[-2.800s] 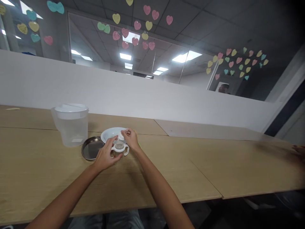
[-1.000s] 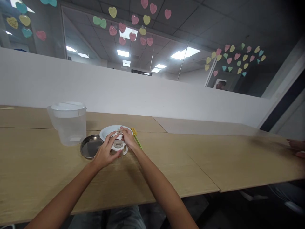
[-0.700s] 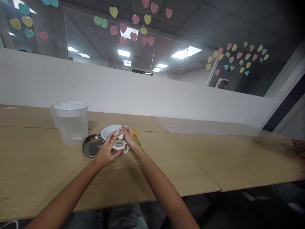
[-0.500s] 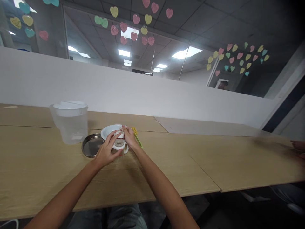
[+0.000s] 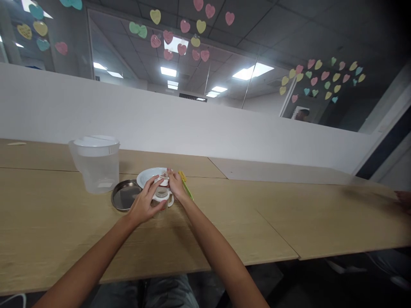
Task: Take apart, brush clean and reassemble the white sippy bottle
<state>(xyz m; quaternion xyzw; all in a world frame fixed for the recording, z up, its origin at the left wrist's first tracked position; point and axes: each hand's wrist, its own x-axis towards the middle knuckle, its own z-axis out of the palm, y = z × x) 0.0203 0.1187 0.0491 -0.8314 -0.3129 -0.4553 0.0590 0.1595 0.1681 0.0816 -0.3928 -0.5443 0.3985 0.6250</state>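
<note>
A small clear jar [image 5: 161,193] with a white collar and a white side handle [image 5: 171,199] stands on the table. My left hand [image 5: 144,204] curves around the jar's left side, its thumb across the front and its fingertips by a white lid-like piece [image 5: 162,182]. This piece has a red lower edge and is tilted just behind the jar's mouth. My right hand [image 5: 176,185] pinches it from the right, and part of it is hidden by the fingers. Behind both hands lies a white plate [image 5: 148,174].
A round metal tray [image 5: 123,195] sits left of my left hand, with a lidded translucent pitcher [image 5: 100,169] behind it. A yellow-and-green slender item [image 5: 186,186] lies right of my right hand. Another person's hand [image 5: 403,200] shows at the far right edge.
The view has shifted slightly. My hands keep almost the same pose at the jar and the white piece. The other person's hand at the far right has moved partly out of view.
</note>
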